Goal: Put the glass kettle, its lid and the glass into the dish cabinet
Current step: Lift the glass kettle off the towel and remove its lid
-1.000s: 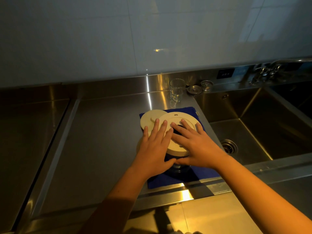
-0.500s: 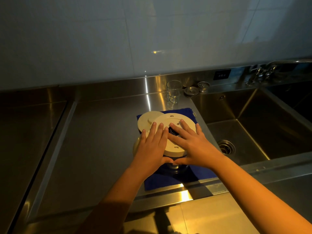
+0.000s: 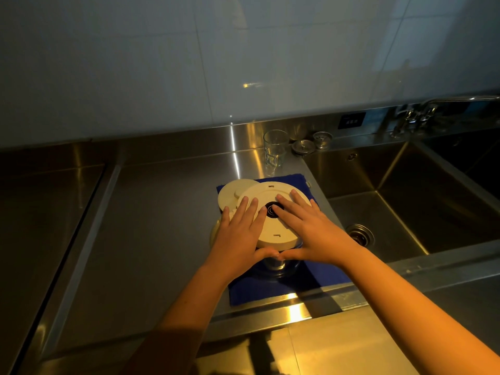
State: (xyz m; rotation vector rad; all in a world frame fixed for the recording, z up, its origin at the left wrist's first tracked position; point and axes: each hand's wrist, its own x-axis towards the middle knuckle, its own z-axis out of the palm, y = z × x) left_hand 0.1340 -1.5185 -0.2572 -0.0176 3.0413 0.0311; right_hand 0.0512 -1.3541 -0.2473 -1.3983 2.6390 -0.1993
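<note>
The glass kettle (image 3: 273, 230) stands upside down on a blue cloth (image 3: 270, 292), its cream round base facing up. My left hand (image 3: 238, 235) and my right hand (image 3: 311, 231) lie flat on that base with straight fingers. Both thumbs meet at its near edge, over the glass body. The cream lid (image 3: 233, 192) lies on the cloth just behind and to the left, touching the kettle. The empty drinking glass (image 3: 274, 151) stands upright on the steel counter behind the cloth.
A deep steel sink (image 3: 405, 212) with a drain (image 3: 359, 234) opens right of the cloth. Two metal strainer plugs (image 3: 304, 146) sit by the glass, and a faucet (image 3: 422, 112) is at the back right. Steel counter (image 3: 162, 226) stretches left.
Both hands stay flat on the kettle's base, and the thumbs have closed in at its near edge. The view has shifted a little; kettle, lid and glass stay in place.
</note>
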